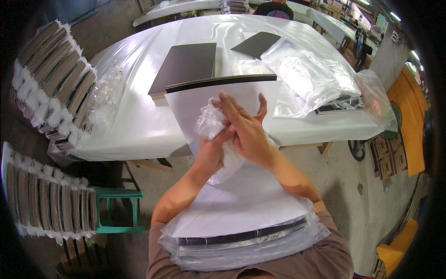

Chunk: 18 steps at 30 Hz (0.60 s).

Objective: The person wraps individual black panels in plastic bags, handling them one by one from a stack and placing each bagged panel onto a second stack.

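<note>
In front of my chest is a large stack of white sheets (186, 121) with a black layer along its far edge. Its near part, against my chest, lies inside a clear plastic bag (251, 258), where another black edge shows through. My left hand (213, 151) is closed around crumpled clear plastic (208, 120), bunched above the white surface. Against it lies my right hand (248, 132), its fingers stretched out and spread. Both hands are over the middle of the stack, and they hide part of the plastic.
A plastic-covered table (139, 130) stands ahead, bearing a dark board stack (188, 65), a black sheet (262, 43) and loose clear bags (302, 79). Bundled boards (51, 204) and a green stool (120, 228) stand left. A person (274, 10) is at the far end.
</note>
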Tool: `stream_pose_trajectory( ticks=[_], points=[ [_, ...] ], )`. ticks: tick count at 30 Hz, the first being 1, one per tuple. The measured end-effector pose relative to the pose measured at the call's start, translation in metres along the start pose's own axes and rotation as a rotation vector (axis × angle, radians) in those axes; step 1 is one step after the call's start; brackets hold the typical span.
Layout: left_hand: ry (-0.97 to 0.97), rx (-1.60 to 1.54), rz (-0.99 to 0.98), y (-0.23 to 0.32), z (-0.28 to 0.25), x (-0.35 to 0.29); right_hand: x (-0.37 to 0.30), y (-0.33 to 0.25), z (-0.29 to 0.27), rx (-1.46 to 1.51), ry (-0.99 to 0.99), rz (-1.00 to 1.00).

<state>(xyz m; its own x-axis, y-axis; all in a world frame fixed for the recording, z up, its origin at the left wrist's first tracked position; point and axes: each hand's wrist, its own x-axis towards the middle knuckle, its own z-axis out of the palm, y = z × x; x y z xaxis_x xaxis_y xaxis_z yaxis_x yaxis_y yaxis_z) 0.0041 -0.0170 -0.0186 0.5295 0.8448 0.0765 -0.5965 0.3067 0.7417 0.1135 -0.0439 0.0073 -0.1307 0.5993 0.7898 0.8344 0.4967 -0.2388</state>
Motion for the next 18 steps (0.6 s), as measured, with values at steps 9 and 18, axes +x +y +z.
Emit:
stream_pose_trajectory(
  ticks=[9,18],
  points=[
    [0.045,-0.09,0.12,0.015,-0.011,-0.001,0.008,0.017,-0.024,0.713,0.311,0.597],
    [0.018,0.055,0.074,0.015,-0.006,-0.005,0.017,0.018,-0.03,0.433,-0.087,0.338]
  ],
)
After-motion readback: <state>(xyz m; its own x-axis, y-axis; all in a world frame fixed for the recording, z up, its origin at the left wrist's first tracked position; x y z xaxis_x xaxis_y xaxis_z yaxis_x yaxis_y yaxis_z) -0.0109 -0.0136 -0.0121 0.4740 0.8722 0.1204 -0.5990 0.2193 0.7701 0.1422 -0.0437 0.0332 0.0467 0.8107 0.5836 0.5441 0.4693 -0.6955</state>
